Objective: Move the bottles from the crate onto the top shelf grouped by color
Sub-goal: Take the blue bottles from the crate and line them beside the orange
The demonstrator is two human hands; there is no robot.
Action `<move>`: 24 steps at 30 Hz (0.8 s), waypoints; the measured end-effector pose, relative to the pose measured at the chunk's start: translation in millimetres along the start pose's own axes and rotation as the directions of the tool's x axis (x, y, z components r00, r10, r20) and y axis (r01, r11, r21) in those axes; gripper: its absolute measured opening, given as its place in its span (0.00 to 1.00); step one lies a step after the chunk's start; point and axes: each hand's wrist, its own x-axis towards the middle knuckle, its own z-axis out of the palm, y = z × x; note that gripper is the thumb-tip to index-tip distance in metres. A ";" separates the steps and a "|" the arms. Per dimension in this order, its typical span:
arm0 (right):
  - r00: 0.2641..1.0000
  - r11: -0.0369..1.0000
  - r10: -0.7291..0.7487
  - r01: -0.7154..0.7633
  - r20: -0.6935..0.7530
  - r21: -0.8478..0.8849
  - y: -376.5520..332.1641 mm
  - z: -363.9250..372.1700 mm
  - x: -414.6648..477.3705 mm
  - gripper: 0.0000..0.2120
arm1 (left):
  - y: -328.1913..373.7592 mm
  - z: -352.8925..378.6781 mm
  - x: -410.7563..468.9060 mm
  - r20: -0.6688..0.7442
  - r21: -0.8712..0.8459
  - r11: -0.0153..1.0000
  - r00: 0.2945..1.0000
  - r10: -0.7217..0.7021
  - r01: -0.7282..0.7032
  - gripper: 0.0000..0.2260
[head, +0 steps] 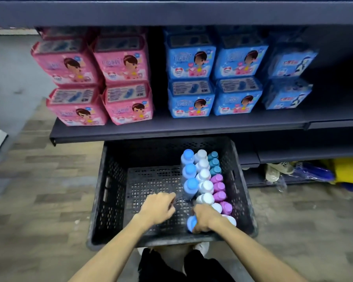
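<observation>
- Bottles, location: all stand in the right half of the black perforated crate [112, 192], low in the centre of the frame, on a wood-pattern floor [39, 180].
- Right hand [204, 217]: your fingers wrap round a blue-capped bottle [191, 223] at the crate's near right corner, just beside a white cap.
- Left hand [157, 208]: it is inside the crate over the bare mesh floor, knuckles up and fingers bent. The fingertips are close to the nearest bottle of the blue row; you cannot tell whether they touch or hold anything.
- Blue-capped row [189, 169]: three upright bottles, left-most column, running away from your hands.
- White-capped row [203, 175]: the longest column, touching the blue row on its right.
- Teal-capped group [214, 162]: three, far right corner.
- Purple-capped group [219, 187]: four, along the right wall, nearer than the teal.
- Bottle appearance: clear bodies, rounded coloured caps, seen mostly from above.
- Dark shelf [171, 129]: overhangs the crate's far edge; carries stacked pink packs [122, 58] at left and blue packs [192, 62] at right.
- Upper shelf board [171, 13]: spans the top of the frame above the packs.
- Lower right of the frame: sandals [281, 167] and a yellow item [346, 169] under the shelving.
</observation>
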 end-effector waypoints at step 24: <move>0.946 0.985 0.137 -0.098 -0.294 0.143 -21.5 9.6 37.9 0.20 | -51.9 27.2 -2.1 0.076 -0.127 0.990 0.996 -0.050 0.060 0.06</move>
